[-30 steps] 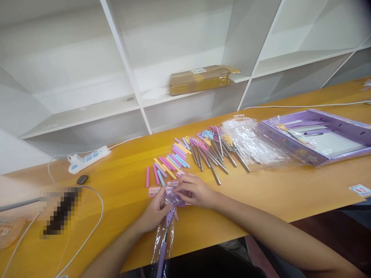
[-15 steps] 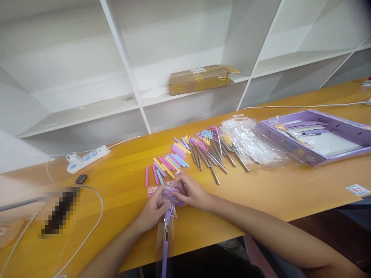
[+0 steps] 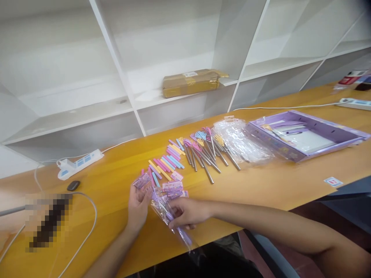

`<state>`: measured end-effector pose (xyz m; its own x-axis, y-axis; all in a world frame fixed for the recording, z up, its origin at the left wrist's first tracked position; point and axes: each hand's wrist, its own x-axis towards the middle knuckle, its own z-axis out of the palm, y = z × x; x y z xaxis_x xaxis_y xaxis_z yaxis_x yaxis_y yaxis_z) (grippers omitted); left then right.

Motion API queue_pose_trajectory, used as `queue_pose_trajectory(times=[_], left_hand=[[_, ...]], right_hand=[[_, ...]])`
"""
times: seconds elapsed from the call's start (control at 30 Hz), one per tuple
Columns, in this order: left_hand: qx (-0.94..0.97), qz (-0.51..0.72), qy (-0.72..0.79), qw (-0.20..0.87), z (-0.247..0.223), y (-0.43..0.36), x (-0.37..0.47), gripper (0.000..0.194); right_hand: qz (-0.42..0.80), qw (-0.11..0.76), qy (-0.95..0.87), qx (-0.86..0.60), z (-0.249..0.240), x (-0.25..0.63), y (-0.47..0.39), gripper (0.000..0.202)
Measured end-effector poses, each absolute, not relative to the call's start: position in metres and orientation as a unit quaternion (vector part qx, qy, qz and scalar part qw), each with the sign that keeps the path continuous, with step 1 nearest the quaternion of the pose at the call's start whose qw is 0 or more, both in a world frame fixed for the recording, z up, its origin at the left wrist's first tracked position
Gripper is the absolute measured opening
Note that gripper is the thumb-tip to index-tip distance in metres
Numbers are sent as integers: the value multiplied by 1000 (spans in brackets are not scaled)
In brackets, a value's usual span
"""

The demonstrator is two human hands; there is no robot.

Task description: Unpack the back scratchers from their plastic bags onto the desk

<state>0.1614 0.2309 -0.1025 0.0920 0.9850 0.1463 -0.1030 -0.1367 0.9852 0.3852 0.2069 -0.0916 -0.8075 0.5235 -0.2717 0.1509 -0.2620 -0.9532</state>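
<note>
A purple back scratcher (image 3: pixel 183 234) in a clear plastic bag lies aslant between my hands at the table's near edge. My left hand (image 3: pixel 137 208) is closed on the bag's top end, beside its printed header card (image 3: pixel 142 180). Lower down, my right hand (image 3: pixel 189 213) grips the bagged back scratcher around its shaft. Just beyond my hands are several small printed cards (image 3: pixel 173 187). Behind them lie coloured handle sleeves (image 3: pixel 165 164) in pink, yellow, blue and purple. To their right is a pile of metal-rod back scratchers (image 3: pixel 208 166) with coloured claw heads.
Clear plastic bags (image 3: pixel 242 139) are heaped beside a purple open box (image 3: pixel 304 154) on the right. A power strip (image 3: pixel 81 164), a small black object (image 3: pixel 73 185) and cables occupy the left. White shelving (image 3: pixel 130 92) holding a taped carton (image 3: pixel 189 84) borders the table's back.
My left hand has moved left and up with the bag's header end. My right hand has gone from the header down to the shaft, and the back scratcher now tilts. The camera view has shifted right.
</note>
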Motion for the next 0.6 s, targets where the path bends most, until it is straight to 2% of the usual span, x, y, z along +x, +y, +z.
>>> queue_pose_trajectory(times=[0.1, 0.17, 0.27, 0.33, 0.4, 0.5, 0.53, 0.6], left_hand=[[541, 515, 410, 524, -103, 230, 160, 60], [555, 491, 405, 535, -101, 230, 159, 57], [577, 459, 403, 542, -97, 233, 157, 54], [588, 459, 408, 527, -95, 235, 156, 50], [601, 461, 402, 514, -96, 236, 156, 47], [620, 454, 389, 508, -101, 236, 156, 45], [628, 448, 386, 506, -102, 235, 156, 46], [645, 431, 382, 502, -104, 234, 157, 46]], right_hand=[[683, 160, -636, -320, -76, 414, 203, 32], [616, 213, -674, -348, -59, 451, 203, 24], [447, 300, -711, -453, -27, 535, 207, 26], [309, 322, -707, -549, -4, 605, 214, 37], [150, 321, -644, -678, 16, 679, 226, 46], [-49, 268, -470, -840, 29, 775, 250, 65], [-84, 246, -427, -866, 27, 798, 258, 66], [-112, 165, -385, -901, 11, 826, 272, 53]])
